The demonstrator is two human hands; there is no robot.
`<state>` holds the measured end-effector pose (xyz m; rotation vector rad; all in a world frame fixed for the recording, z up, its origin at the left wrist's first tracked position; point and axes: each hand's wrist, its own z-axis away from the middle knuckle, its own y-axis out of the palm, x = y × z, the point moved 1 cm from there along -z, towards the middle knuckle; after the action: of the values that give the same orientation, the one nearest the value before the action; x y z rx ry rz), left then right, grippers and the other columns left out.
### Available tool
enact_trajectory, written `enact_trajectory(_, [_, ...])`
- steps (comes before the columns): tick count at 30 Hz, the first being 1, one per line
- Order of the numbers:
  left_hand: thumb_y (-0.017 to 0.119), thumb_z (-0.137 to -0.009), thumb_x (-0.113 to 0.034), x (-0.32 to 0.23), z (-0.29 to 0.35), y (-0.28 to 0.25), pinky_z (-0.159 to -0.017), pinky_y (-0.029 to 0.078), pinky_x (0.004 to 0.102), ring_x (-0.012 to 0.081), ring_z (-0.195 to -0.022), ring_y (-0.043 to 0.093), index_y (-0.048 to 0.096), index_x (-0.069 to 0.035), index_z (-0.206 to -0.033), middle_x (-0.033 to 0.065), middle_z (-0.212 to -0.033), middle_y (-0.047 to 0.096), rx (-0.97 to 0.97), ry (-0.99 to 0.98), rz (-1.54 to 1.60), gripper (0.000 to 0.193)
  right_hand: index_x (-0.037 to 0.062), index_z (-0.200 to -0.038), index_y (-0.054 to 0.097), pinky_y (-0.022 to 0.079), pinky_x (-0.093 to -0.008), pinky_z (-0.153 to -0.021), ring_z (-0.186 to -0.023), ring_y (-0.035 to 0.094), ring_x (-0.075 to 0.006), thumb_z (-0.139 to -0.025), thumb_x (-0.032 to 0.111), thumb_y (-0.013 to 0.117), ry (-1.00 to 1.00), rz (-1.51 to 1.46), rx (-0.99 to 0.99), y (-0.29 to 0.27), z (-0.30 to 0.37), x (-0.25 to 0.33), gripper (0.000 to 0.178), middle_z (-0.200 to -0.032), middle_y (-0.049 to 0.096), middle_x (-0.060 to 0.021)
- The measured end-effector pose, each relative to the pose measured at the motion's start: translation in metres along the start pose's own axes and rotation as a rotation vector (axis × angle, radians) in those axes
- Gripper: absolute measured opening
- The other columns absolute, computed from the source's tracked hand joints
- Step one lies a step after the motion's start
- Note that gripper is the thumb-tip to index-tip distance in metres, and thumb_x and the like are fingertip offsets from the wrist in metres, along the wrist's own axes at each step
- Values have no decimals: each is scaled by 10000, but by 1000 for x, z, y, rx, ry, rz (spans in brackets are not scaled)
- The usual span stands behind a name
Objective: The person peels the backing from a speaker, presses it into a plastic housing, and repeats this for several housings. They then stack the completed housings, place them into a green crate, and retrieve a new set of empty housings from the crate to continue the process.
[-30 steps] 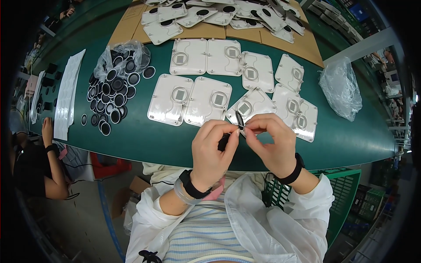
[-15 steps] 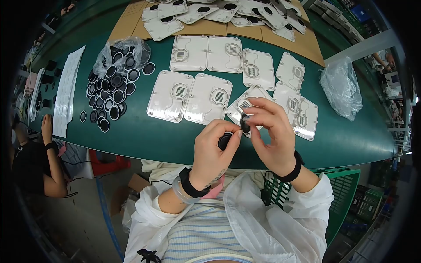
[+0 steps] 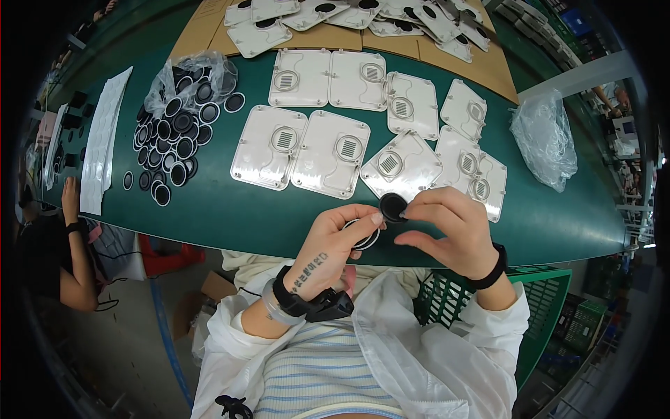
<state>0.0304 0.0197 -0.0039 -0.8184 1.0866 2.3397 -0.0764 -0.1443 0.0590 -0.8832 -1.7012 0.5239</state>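
Observation:
My left hand is closed, with a white-rimmed black disc partly hidden under its fingers. Its thumb and forefinger tips also meet the edge of a round black disc, which faces upward. Curled fingertips of my right hand are on that disc's right edge, while the right thumb sticks out lower down, apart from it. Just beyond the hands lies a tilted white plastic panel with a round slotted grille. More such panels are laid out on the green table.
At the left, white-rimmed black discs are piled by a clear bag. White sheets lie farther left, near another person's arm. Panels with black discs cover cardboard at the back. A plastic bag lies right; a green crate stands below.
The black disc has turned from edge-on to face-up. My right hand has shifted right and lower, its thumb coming away from the disc; my left hand has rolled, showing the white-rimmed disc's edge.

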Motion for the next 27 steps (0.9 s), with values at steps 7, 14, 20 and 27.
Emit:
enact_trajectory(7, [610, -878, -105, -2, -9, 9, -530, 412, 193, 54, -627, 524, 646, -24, -1076, 78, -1018, 664, -46, 299, -520, 217, 42, -865, 664, 415, -230, -536, -664, 562, -100, -690, -46, 746, -26, 203, -214, 0, 4, -17, 212, -876, 653, -45])
enact_trajectory(14, [592, -719, -56, 27, -15, 21, -481, 495, 234, 166, -712, 562, 618, 22, -1144, 209, -1300, 539, -201, 772, -1922, 432, 15, -832, 686, 447, -216, -561, -662, 592, -74, -758, 1, 733, 467, -39, -418, -2, 5, -44, 88, -824, 665, -15])
enact_trajectory(20, [587, -690, -65, 35, 16, 31, -478, 487, 221, 157, -692, 533, 598, 44, -1182, 241, -1337, 504, -179, 632, -2015, 504, -29, -934, 647, 449, -162, -621, -706, 585, -49, -822, 4, 700, 749, -447, -189, 25, 12, -54, 129, -835, 658, -23])
enact_trajectory(27, [579, -701, -41, 37, 10, 27, -553, 517, 240, 164, -693, 551, 567, 44, -1199, 228, -1347, 493, -226, 589, -1983, 506, -44, -943, 643, 489, -173, -665, -733, 619, -63, -829, 44, 709, 775, -551, -102, 51, 3, -65, 159, -822, 667, -46])
